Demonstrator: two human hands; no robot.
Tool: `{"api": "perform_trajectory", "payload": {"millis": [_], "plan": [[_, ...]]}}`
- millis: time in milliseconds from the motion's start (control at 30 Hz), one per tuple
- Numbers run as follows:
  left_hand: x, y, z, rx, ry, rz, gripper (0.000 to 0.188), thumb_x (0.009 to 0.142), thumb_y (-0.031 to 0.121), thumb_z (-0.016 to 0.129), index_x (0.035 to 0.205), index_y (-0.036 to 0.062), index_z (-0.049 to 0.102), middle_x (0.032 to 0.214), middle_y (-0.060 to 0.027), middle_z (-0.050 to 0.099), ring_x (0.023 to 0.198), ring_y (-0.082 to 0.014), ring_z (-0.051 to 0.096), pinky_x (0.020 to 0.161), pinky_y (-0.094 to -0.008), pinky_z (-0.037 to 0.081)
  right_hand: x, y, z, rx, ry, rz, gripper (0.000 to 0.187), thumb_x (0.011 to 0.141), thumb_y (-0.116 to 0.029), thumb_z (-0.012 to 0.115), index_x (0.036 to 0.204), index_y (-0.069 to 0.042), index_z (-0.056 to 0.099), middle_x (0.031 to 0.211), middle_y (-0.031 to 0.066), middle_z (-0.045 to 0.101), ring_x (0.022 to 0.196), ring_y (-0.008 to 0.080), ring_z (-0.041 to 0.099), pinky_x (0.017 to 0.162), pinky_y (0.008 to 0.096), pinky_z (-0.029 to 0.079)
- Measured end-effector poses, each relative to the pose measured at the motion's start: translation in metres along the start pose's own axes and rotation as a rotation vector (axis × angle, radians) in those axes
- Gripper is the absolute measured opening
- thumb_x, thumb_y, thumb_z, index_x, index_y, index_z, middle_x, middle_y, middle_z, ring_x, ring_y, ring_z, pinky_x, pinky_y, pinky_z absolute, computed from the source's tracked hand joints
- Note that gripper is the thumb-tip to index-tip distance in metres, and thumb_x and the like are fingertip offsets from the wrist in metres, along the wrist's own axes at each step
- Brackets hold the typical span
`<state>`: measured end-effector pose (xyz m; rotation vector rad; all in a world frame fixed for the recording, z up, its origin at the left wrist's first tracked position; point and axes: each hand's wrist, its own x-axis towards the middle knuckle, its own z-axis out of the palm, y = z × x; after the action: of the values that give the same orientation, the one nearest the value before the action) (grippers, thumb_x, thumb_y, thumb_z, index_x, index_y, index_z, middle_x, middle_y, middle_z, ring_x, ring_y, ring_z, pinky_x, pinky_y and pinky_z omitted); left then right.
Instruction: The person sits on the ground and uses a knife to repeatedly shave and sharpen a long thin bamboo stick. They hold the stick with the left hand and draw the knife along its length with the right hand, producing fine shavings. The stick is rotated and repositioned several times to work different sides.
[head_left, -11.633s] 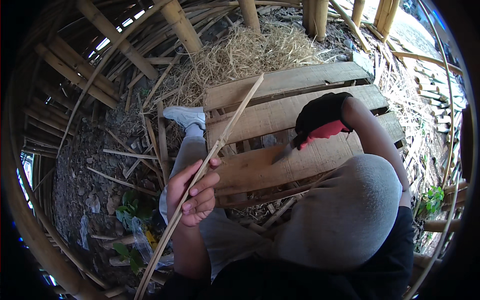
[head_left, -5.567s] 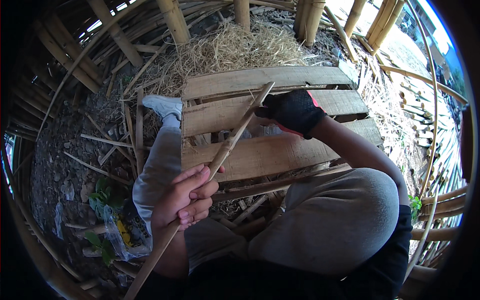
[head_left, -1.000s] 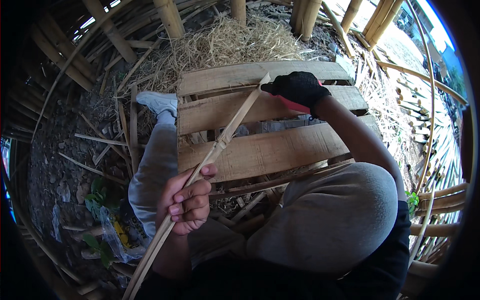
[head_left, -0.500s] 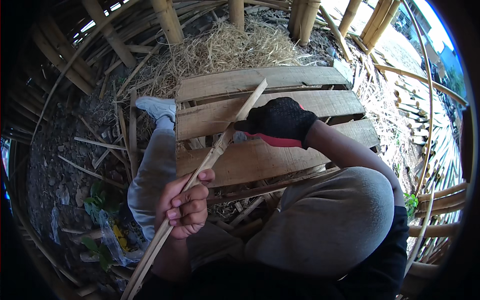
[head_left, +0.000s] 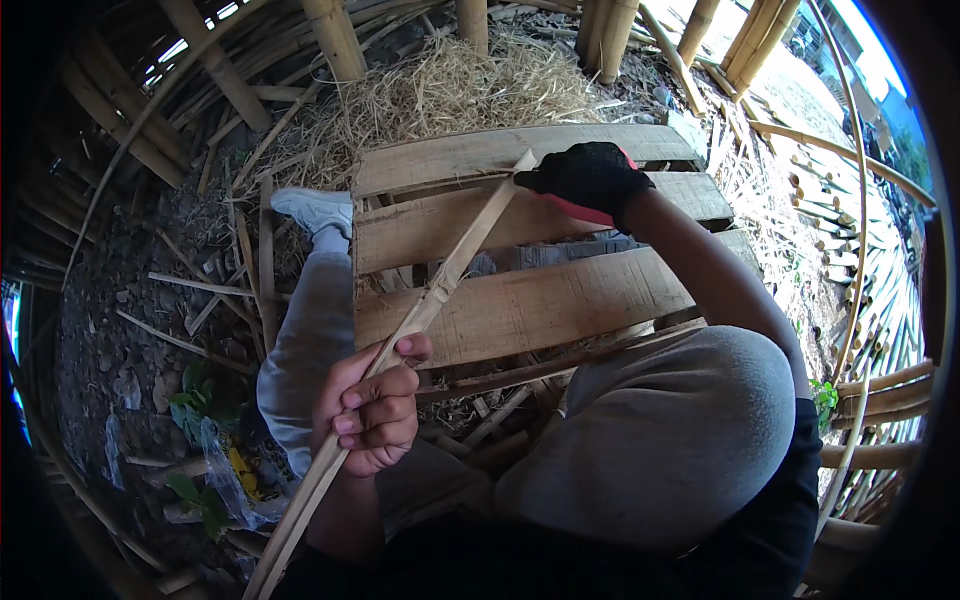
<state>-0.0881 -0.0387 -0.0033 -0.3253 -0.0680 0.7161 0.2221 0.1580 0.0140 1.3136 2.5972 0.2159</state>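
Note:
A long split bamboo strip (head_left: 465,255) slants from the lower left up over a slatted wooden bench, its pale tip above the boards. My bare left hand (head_left: 375,405) is closed round its lower part, fingers wrapped over it. Close to the strip's far tip is my right hand (head_left: 585,182), in a black glove with red edging. Its fingers are curled at the strip's edge, and whatever they grip is hidden behind the glove. The bench (head_left: 530,310) has several rough planks with gaps between them.
A heap of dry shavings (head_left: 450,95) lies beyond the bench, among bamboo posts (head_left: 335,45). Cut bamboo poles (head_left: 830,230) are stacked at the right. My shoe (head_left: 315,212) stands left of the bench, near loose strips (head_left: 205,285) and a clear plastic bag (head_left: 225,475).
My right hand has moved up and to the right along the strip, from its middle to near its tip. My left hand and the strip have hardly moved.

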Motion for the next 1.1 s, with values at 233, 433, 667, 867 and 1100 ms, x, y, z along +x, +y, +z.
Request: {"api": "perform_trajectory", "payload": {"millis": [233, 433, 667, 867, 1100], "plan": [[-0.002, -0.001, -0.006, -0.076, -0.051, 0.013, 0.014, 0.109, 0.017, 0.028, 0.114, 0.0051, 0.034, 0.057, -0.0006, 0.05, 0.036, -0.006, 0.05, 0.026, -0.0163, 0.036, -0.017, -0.058, -0.022, 0.221, -0.017, -0.178, 0.04, 0.101, -0.044, 0.046, 0.126, -0.024, 0.069, 0.112, 0.0131, 0.073, 0.099, 0.033, 0.071, 0.091, 0.0436, 0.055], [0.0, -0.002, -0.009, -0.144, -0.083, 0.025, 0.013, 0.109, 0.017, 0.027, 0.111, 0.0055, 0.034, 0.058, -0.0007, 0.051, 0.036, -0.0063, 0.051, 0.027, -0.0172, 0.037, -0.014, -0.043, -0.01, 0.226, -0.014, -0.12, 0.037, 0.101, -0.045, 0.048, 0.131, -0.032, 0.066, 0.116, 0.0126, 0.071, 0.105, 0.0331, 0.069, 0.088, 0.0448, 0.055], [0.005, -0.003, -0.009, -0.174, -0.094, 0.023, 0.009, 0.107, 0.012, 0.03, 0.109, 0.0049, 0.034, 0.058, -0.0008, 0.051, 0.037, -0.0071, 0.052, 0.028, -0.0187, 0.04, -0.009, -0.022, -0.001, -0.023, 0.125, -0.264, 0.034, 0.102, -0.04, 0.047, 0.132, -0.042, 0.063, 0.104, 0.0068, 0.071, 0.092, 0.0286, 0.071, 0.078, 0.0422, 0.057], [0.007, -0.002, -0.01, -0.18, -0.098, 0.028, 0.008, 0.106, 0.011, 0.031, 0.109, 0.0047, 0.034, 0.059, -0.0015, 0.051, 0.038, -0.0076, 0.053, 0.028, -0.0187, 0.04, -0.007, -0.022, 0.0, -0.014, 0.124, -0.222, 0.034, 0.102, -0.043, 0.046, 0.131, -0.044, 0.063, 0.104, 0.0057, 0.071, 0.092, 0.0273, 0.071, 0.078, 0.0415, 0.058], [0.005, 0.0, -0.01, -0.108, -0.102, 0.006, 0.011, 0.108, 0.013, 0.029, 0.109, 0.0042, 0.035, 0.059, -0.0016, 0.052, 0.037, -0.0073, 0.053, 0.028, -0.0183, 0.039, -0.025, -0.059, -0.038, 0.22, -0.103, -0.006, 0.04, 0.105, -0.049, 0.038, 0.135, -0.035, 0.061, 0.092, 0.0139, 0.074, 0.085, 0.0337, 0.072, 0.075, 0.0474, 0.057]]}}
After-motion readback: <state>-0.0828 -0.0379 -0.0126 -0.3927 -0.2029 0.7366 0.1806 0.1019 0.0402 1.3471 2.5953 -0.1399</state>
